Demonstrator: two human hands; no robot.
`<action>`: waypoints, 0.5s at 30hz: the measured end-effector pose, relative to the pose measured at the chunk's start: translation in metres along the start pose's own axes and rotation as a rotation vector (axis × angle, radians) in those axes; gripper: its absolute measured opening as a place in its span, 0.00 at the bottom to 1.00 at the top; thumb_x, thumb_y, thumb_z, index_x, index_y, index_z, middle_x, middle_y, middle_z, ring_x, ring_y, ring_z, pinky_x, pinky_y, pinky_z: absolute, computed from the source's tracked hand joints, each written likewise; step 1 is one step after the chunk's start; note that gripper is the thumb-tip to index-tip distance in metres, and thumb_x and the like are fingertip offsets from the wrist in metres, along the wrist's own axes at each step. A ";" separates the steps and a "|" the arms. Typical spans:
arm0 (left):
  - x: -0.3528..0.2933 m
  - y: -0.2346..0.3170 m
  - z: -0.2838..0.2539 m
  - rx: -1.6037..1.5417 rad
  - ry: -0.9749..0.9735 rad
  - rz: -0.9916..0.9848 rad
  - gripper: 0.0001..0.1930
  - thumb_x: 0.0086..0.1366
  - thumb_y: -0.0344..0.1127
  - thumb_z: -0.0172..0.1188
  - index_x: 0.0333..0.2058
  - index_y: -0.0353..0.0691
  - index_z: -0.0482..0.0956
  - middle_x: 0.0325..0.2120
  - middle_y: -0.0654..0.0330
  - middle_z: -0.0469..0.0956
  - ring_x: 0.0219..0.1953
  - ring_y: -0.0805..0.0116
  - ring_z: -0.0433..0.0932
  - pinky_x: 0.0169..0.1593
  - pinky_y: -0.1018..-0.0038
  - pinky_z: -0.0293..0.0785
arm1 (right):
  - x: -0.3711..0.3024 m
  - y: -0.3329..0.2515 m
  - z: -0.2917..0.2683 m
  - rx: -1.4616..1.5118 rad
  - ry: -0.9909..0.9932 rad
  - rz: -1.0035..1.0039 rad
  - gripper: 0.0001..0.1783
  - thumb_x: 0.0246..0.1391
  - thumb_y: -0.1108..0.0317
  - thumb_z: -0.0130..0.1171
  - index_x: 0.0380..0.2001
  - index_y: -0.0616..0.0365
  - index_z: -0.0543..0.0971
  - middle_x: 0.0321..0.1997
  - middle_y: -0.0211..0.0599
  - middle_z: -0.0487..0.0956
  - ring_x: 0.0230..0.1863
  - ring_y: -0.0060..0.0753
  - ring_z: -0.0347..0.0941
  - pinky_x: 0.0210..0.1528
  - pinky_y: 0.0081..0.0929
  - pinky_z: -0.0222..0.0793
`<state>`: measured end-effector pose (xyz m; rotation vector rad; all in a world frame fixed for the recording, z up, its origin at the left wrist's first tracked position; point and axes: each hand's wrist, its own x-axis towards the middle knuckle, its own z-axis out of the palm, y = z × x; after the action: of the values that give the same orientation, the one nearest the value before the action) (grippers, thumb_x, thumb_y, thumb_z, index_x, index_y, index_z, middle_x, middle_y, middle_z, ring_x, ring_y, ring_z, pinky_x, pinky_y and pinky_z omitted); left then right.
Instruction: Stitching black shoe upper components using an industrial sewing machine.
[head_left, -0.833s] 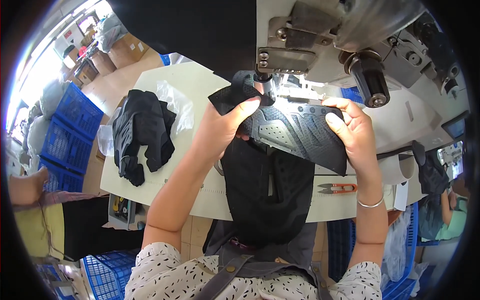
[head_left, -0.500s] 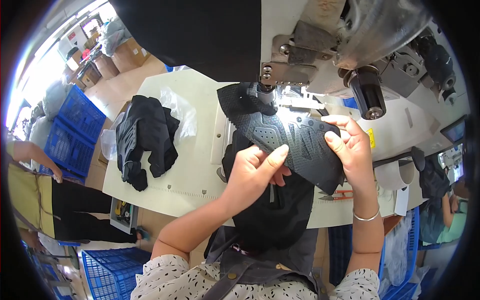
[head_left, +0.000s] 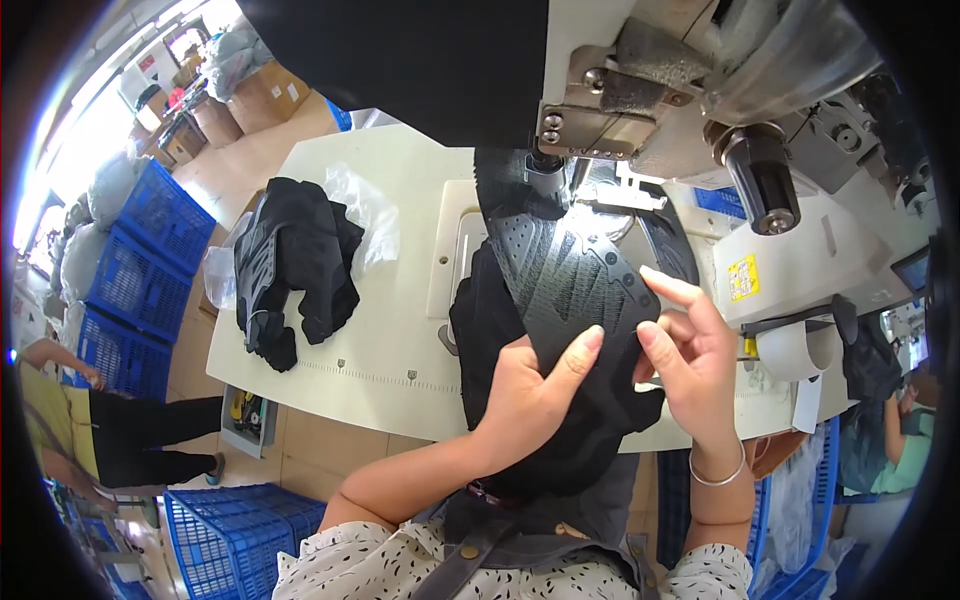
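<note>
A black shoe upper (head_left: pixel 570 290) with a ribbed, textured side and a row of eyelets lies under the needle area of a sewing machine (head_left: pixel 640 85). Its far end runs beneath the presser foot (head_left: pixel 547 180). My left hand (head_left: pixel 535 395) grips the near part, thumb on top and fingers hidden underneath. At the right edge, by the eyelets, my right hand (head_left: pixel 690 355) pinches the upper between thumb and bent fingers, with the forefinger stretched along the edge. Soft black fabric (head_left: pixel 550 455) hangs over the table edge toward my lap.
More black shoe uppers (head_left: pixel 295 265) lie at the table's left beside clear plastic film (head_left: pixel 368 225). An open drawer (head_left: pixel 248 425) juts below the table (head_left: pixel 390 380). Blue crates (head_left: pixel 150 270) stand at left, another blue crate (head_left: pixel 240 525) below. A co-worker (head_left: pixel 120 430) stands at left.
The shoe upper has swung round so its length points more toward me. Both hands have come nearer with it, and the red-handled tool beside them is hidden now.
</note>
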<state>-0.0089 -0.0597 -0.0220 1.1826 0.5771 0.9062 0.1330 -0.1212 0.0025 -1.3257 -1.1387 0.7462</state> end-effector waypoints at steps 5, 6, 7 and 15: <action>0.000 0.009 -0.020 0.058 -0.073 -0.027 0.11 0.62 0.36 0.53 0.29 0.32 0.76 0.22 0.68 0.74 0.24 0.84 0.67 0.28 0.83 0.66 | -0.019 0.014 -0.027 -0.248 0.301 -0.380 0.17 0.53 0.76 0.47 0.48 0.61 0.68 0.30 0.37 0.75 0.26 0.19 0.70 0.30 0.14 0.66; 0.001 0.010 -0.022 0.060 -0.070 -0.001 0.11 0.62 0.36 0.53 0.30 0.32 0.76 0.22 0.69 0.73 0.24 0.83 0.67 0.28 0.83 0.65 | -0.007 0.017 -0.035 -0.502 0.399 -0.437 0.17 0.54 0.75 0.46 0.48 0.62 0.68 0.36 0.40 0.74 0.33 0.22 0.69 0.38 0.18 0.65; 0.002 0.016 -0.033 0.131 -0.136 -0.098 0.11 0.61 0.35 0.54 0.30 0.32 0.76 0.24 0.67 0.74 0.25 0.82 0.69 0.29 0.82 0.67 | 0.003 0.020 -0.039 -0.759 0.493 -0.490 0.16 0.54 0.73 0.45 0.47 0.62 0.68 0.42 0.43 0.72 0.41 0.26 0.69 0.45 0.22 0.64; 0.010 0.034 -0.056 0.000 -0.096 -0.202 0.12 0.60 0.36 0.55 0.33 0.30 0.75 0.27 0.61 0.76 0.27 0.77 0.74 0.32 0.81 0.72 | -0.013 0.028 -0.011 0.379 0.095 0.186 0.19 0.50 0.69 0.56 0.43 0.66 0.65 0.34 0.39 0.74 0.29 0.22 0.72 0.23 0.19 0.70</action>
<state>-0.0579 -0.0180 -0.0056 1.1385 0.6065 0.6745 0.1439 -0.1323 -0.0255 -1.1386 -0.7587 0.9709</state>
